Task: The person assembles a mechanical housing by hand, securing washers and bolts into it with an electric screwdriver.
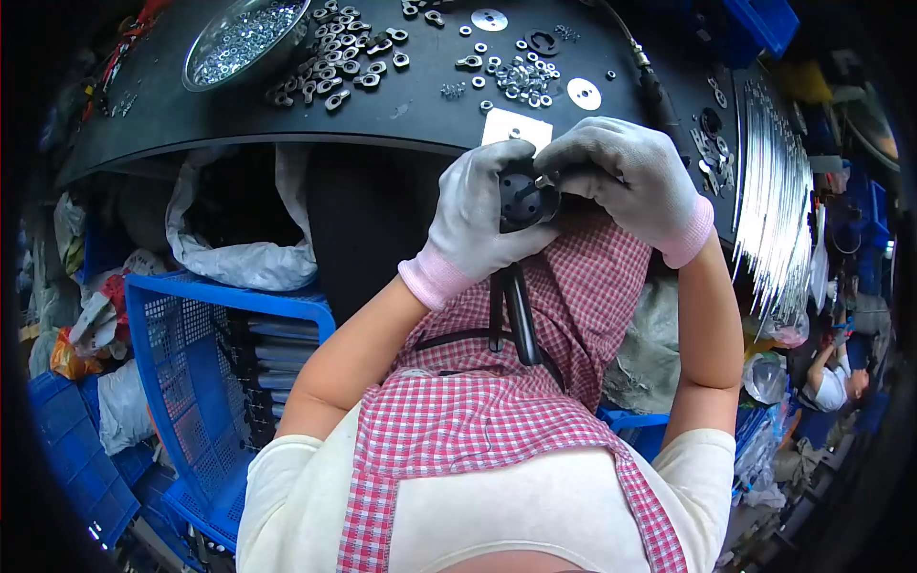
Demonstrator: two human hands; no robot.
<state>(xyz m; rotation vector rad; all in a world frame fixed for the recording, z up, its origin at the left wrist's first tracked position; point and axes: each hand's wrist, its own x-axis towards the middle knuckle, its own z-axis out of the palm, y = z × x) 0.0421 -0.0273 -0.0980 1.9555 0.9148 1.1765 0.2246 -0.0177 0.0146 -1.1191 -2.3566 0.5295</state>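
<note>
My left hand [470, 212], in a white glove with a pink cuff, is wrapped around a black round part [519, 204] with small holes in its face. Below that hand, two black bars [519, 315] hang down over my lap; their join to the round part is hidden. My right hand [635, 177], gloved alike, is closed at the part's upper right edge. Its thumb and fingers pinch a small shiny metal piece [543, 181], whose exact kind is too small to tell. Just beyond both hands, a white square plate [501, 126] lies at the table edge with a nut on it.
The dark table [401, 110] holds a metal bowl [199, 76] of nuts, many dark metal fittings [346, 55], loose nuts [527, 81], round discs [584, 94] and a corded tool [659, 94]. Thin metal rods [769, 201] lie at right. A blue crate [181, 363] stands left.
</note>
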